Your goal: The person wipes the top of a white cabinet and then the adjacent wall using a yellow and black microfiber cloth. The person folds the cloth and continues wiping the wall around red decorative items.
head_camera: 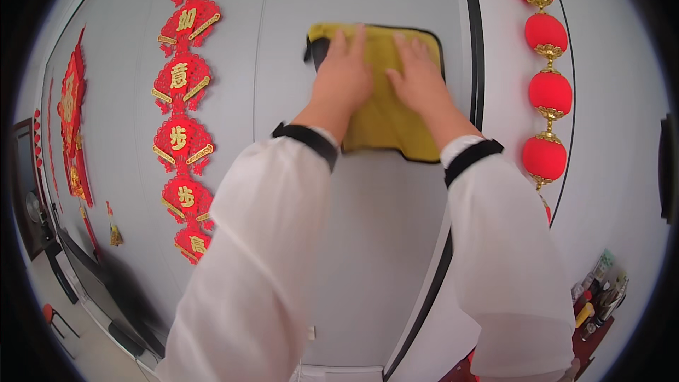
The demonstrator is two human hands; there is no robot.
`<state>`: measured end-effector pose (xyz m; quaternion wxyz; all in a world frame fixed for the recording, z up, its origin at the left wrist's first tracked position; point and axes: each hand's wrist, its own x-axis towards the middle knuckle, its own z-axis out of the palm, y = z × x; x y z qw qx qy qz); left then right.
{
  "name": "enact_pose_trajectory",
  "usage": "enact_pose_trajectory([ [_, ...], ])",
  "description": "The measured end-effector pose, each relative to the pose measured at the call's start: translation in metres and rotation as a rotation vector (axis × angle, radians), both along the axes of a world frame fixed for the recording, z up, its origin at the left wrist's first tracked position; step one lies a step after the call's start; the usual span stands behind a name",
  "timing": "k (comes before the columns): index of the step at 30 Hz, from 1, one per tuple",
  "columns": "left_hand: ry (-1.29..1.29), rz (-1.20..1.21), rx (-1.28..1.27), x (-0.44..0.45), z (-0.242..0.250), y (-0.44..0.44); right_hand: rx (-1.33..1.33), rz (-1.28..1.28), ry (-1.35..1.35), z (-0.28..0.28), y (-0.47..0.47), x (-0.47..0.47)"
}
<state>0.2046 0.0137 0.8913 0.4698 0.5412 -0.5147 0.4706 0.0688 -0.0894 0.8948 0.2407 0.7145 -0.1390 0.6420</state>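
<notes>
A yellow cloth with dark edging is spread flat against a grey wall panel. My left hand holds the cloth to the panel near its upper left part, where a dark grey patch of the cloth shows. To the right, my right hand presses on the same cloth, thumb apart from the fingers. Both palms face the wall and are hidden. The hands are slightly blurred and do not touch each other.
Red paper hangings with gold characters run down the wall at left. A string of red lanterns hangs at right, beyond a black trim strip. Low left is a television. Bottles and small items crowd a surface at lower right.
</notes>
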Motion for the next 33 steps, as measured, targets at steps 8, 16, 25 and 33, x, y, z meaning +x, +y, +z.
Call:
enact_pose_trajectory([
  [8, -0.117, 0.465, -0.25, 0.016, -0.002, -0.037, -0.253, -0.133, -0.21, -0.008, -0.029, 0.034],
  [16, -0.261, 0.499, -0.244, 0.027, -0.051, -0.023, -0.153, -0.144, -0.2, -0.067, -0.016, 0.039],
  [25, -0.226, 0.442, 0.049, 0.035, -0.184, 0.02, -0.105, -0.016, 0.02, -0.191, 0.01, 0.037],
  [33, 0.059, 0.215, 0.372, 0.016, -0.29, 0.077, -0.015, 0.103, 0.173, -0.269, 0.032, 0.008],
])
